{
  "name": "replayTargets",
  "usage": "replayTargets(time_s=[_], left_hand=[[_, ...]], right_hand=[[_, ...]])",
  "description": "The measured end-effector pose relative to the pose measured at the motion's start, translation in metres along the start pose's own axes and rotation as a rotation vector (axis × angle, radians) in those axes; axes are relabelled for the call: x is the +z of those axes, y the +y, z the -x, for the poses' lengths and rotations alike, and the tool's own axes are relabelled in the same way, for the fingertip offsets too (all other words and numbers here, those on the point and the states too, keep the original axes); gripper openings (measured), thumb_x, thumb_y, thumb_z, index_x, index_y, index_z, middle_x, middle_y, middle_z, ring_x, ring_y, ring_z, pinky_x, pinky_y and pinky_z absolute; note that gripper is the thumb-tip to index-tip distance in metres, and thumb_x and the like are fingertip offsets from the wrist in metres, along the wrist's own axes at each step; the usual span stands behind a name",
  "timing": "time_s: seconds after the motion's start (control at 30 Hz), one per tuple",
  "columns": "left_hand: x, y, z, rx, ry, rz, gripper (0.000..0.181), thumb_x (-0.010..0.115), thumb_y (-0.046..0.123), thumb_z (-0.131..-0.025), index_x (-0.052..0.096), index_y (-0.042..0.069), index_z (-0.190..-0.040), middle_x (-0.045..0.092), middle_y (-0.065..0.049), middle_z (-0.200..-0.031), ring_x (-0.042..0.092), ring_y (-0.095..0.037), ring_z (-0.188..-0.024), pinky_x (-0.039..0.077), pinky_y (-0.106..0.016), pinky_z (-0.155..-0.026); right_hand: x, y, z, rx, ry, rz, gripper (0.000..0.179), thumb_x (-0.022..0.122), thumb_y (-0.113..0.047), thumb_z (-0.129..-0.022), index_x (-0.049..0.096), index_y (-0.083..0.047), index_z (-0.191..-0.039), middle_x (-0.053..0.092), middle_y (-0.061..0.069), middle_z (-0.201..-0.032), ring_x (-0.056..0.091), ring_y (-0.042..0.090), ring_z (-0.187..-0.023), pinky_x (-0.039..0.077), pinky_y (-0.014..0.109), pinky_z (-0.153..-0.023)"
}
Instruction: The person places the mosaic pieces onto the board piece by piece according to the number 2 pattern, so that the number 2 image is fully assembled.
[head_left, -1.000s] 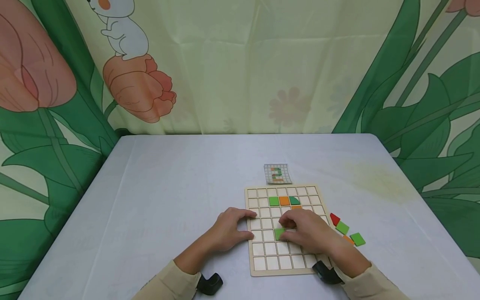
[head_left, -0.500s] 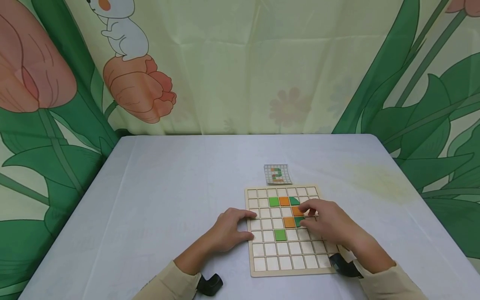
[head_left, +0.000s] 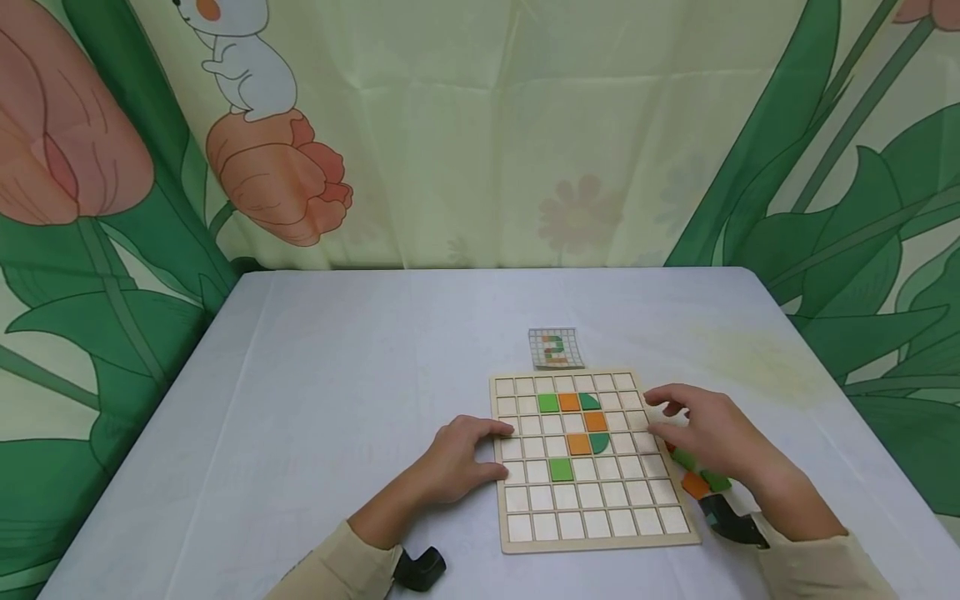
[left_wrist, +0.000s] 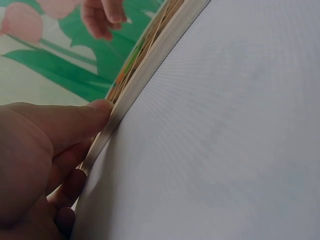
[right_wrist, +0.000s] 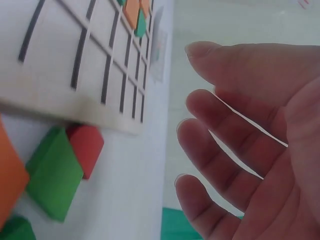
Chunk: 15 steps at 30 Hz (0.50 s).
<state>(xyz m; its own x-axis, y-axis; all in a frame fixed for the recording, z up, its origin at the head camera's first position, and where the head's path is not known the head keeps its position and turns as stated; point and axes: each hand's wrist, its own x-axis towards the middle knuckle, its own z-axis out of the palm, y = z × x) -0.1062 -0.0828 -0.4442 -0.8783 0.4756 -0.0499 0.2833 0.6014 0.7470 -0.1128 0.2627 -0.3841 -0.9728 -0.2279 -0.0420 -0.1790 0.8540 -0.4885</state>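
Note:
A wooden grid board [head_left: 600, 544] lies on the table, bearing two light-green square tiles, several orange squares and two dark-green rounded tiles. My left hand [head_left: 463, 458] rests against its left edge, with thumb and index fingertips spread along the rim. The left wrist view shows that thumb [left_wrist: 80, 120] touching the board's side [left_wrist: 145, 70]. Just off the board's right edge, my right hand [head_left: 712, 429] hovers with loosely bent fingers and holds nothing. Partly under it lie loose tiles: an orange one [head_left: 695, 485], a green one [right_wrist: 55, 175] and a red one [right_wrist: 86, 147].
A small card [head_left: 556, 348] printed with a coloured grid pattern lies just beyond the board. The white-covered table [head_left: 337, 375] extends left and behind. A curtain [head_left: 450, 150] with flowers and leaves hangs at the back.
My right hand has moved right, from over the board's middle to beyond its right edge, uncovering the orange and dark-green tiles there. My left hand has stayed put.

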Motion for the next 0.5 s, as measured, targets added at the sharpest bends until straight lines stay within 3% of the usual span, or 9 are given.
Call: replayTargets(time_s=[0.5], left_hand=[[0.000, 0.000, 0.000, -0.015, 0.001, -0.001, 0.048, 0.079, 0.021, -0.086, 0.065, 0.015, -0.132, 0.060, -0.001, -0.131, 0.047, -0.025, -0.128, 0.036, -0.050, -0.106]], right_hand=[[-0.003, 0.034, 0.001, 0.142, -0.093, 0.019, 0.045, 0.073, -0.025, -0.090, 0.063, -0.001, -0.127, 0.064, 0.018, -0.118, 0.058, 0.035, -0.103, 0.056, 0.048, -0.079]])
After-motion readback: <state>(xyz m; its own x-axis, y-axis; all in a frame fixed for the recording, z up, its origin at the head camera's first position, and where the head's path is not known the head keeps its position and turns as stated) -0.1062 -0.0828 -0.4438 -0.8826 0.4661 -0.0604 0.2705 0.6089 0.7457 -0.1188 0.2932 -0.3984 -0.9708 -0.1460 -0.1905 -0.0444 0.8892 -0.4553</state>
